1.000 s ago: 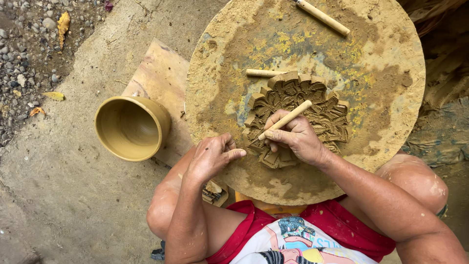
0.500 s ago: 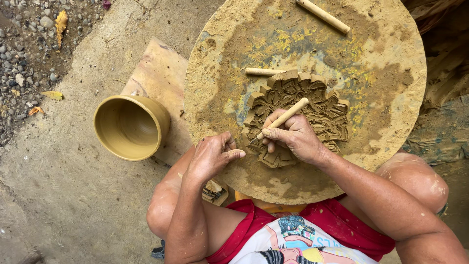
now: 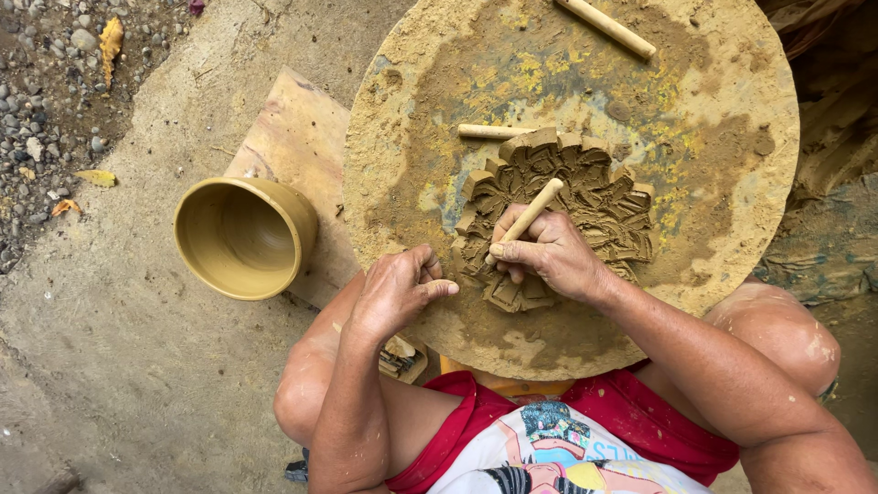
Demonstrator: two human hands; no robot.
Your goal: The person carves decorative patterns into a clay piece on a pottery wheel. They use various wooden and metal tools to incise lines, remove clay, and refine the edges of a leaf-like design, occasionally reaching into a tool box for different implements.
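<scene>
A carved, flower-shaped clay relief (image 3: 585, 197) lies on a large round, clay-smeared board (image 3: 732, 137) in front of me. My right hand (image 3: 547, 256) grips a thin wooden stick tool (image 3: 532, 212) like a pen, its lower end hidden by my fingers at the relief's lower left part. My left hand (image 3: 398, 291) rests on the board's near-left edge beside the relief, fingers curled and thumb pointing toward the clay, holding nothing.
Two more wooden sticks lie on the board, one (image 3: 494, 132) just above the relief, one (image 3: 608, 27) at the far edge. A tan clay pot (image 3: 240, 236) lies on its side on a wooden plank (image 3: 293, 137) at left. Gravel (image 3: 46, 91) borders the concrete floor.
The stick in my right hand has shifted slightly along the relief's lower left part. My left hand stays on the board's edge.
</scene>
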